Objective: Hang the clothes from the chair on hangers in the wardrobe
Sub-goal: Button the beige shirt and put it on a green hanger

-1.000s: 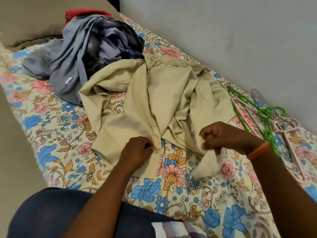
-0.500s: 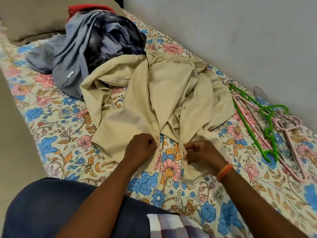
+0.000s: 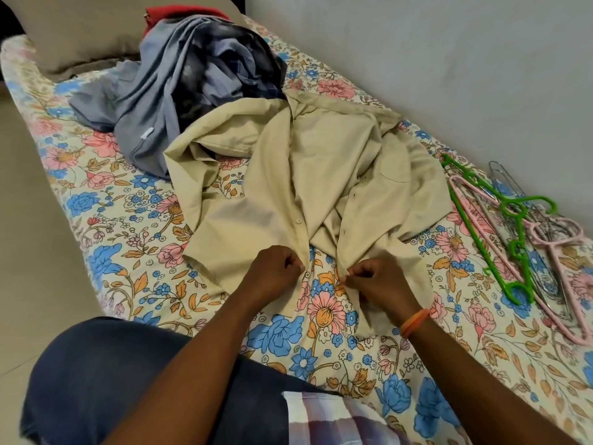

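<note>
hands (image 3: 274, 271) (image 3: 377, 279) pinch beige shirt (image 3: 321, 175) front edges, floral sheet (image 3: 321, 311) between.

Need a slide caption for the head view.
Both hands, left and right, pinch the beige shirt's front edges beside hangers.

Beige shirt (image 3: 321, 175), floral bedsheet (image 3: 134, 252), green hanger (image 3: 500, 226)

Red garment (image 3: 179, 12) mostly buried under grey clothes pile (image 3: 179, 75); pink hanger (image 3: 561, 252) cut off at right edge.
</note>
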`<state>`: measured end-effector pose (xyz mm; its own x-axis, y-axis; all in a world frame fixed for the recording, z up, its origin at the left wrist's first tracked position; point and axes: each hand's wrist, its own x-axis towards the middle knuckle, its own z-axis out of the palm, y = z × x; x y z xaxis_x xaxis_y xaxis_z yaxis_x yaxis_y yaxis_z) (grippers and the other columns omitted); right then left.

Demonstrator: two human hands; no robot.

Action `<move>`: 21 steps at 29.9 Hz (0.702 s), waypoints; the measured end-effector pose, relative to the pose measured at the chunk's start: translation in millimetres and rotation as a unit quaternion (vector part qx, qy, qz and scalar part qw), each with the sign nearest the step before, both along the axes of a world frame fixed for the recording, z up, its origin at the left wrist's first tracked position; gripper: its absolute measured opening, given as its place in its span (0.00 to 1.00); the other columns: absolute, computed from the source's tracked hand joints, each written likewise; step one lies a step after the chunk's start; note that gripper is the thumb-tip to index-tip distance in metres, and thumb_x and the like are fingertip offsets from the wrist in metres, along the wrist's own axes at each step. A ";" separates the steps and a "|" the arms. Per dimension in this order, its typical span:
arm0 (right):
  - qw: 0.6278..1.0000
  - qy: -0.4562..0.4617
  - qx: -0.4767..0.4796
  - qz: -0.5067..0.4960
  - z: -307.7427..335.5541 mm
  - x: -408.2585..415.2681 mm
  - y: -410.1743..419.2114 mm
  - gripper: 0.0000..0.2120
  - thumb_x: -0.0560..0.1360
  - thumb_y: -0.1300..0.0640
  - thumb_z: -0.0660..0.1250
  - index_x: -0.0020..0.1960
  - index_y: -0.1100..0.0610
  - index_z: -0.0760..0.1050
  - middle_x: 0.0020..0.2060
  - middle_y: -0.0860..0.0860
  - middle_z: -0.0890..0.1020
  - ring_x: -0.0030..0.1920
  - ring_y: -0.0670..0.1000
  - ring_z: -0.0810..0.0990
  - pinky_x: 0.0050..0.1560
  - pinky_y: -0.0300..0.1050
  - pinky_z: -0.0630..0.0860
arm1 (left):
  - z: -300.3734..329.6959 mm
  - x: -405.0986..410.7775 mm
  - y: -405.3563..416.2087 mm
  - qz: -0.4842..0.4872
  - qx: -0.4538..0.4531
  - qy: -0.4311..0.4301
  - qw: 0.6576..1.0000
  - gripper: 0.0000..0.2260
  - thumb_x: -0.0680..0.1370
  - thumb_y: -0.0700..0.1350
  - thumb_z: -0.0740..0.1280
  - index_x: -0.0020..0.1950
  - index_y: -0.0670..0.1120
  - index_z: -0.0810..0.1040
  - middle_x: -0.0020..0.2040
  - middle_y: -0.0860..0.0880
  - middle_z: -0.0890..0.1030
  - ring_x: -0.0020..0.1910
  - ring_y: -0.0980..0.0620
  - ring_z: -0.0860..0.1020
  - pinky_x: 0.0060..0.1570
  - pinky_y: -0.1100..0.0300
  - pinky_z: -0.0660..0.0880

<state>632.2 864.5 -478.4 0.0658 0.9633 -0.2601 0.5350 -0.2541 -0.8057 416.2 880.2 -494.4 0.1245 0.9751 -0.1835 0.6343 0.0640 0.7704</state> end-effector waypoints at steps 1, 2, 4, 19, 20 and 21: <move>0.999 0.033 0.000 -0.015 -1.2 -4.4 -1.1 0.05 0.71 0.62 0.76 0.39 0.62 0.82 0.34 0.57 0.85 0.36 0.53 0.82 0.45 0.50 0.81 | 0.5 0.2 -0.2 -0.002 -0.001 -0.003 1.000 0.12 0.79 0.44 0.67 0.34 0.50 0.76 0.31 0.58 0.76 0.32 0.66 0.74 0.30 0.72 0.64; 0.997 0.066 0.001 -0.028 -2.2 -10.0 -2.3 0.05 0.73 0.62 0.75 0.39 0.62 0.82 0.34 0.57 0.84 0.37 0.55 0.82 0.45 0.52 0.81 | 0.7 0.3 -0.2 -0.002 -0.004 -0.005 1.000 0.13 0.79 0.45 0.68 0.34 0.51 0.76 0.31 0.58 0.76 0.31 0.66 0.74 0.31 0.71 0.63; 0.994 0.096 0.028 -0.043 -5.0 -23.9 -5.9 0.04 0.74 0.61 0.73 0.40 0.59 0.82 0.35 0.54 0.84 0.39 0.55 0.83 0.45 0.51 0.81 | 1.9 1.4 0.1 -0.006 -0.005 -0.007 1.000 0.14 0.78 0.45 0.68 0.32 0.52 0.75 0.30 0.57 0.76 0.31 0.65 0.74 0.32 0.70 0.64; 0.960 -0.096 0.260 0.049 -28.6 -58.3 -9.2 0.05 0.75 0.62 0.71 0.40 0.56 0.81 0.31 0.46 0.81 0.33 0.44 0.78 0.36 0.39 0.73 | 4.5 10.7 -6.0 -0.006 0.044 -0.032 0.999 0.07 0.77 0.46 0.67 0.41 0.46 0.81 0.37 0.53 0.80 0.38 0.59 0.77 0.38 0.62 0.70; 0.963 -0.083 0.255 0.035 -28.8 -58.5 -10.5 0.05 0.74 0.63 0.71 0.40 0.57 0.81 0.31 0.46 0.81 0.35 0.44 0.79 0.36 0.35 0.72 | 3.6 12.0 -6.4 -0.003 0.038 -0.029 0.999 0.07 0.78 0.46 0.67 0.41 0.46 0.81 0.37 0.54 0.79 0.38 0.59 0.76 0.38 0.61 0.69; 0.967 -0.064 0.246 0.011 -29.3 -59.0 -10.8 0.04 0.74 0.63 0.71 0.41 0.57 0.81 0.31 0.44 0.81 0.36 0.43 0.79 0.36 0.32 0.71 | 2.4 12.8 -6.9 -0.002 0.033 -0.014 0.999 0.08 0.78 0.45 0.66 0.41 0.47 0.80 0.36 0.55 0.78 0.38 0.58 0.76 0.38 0.60 0.69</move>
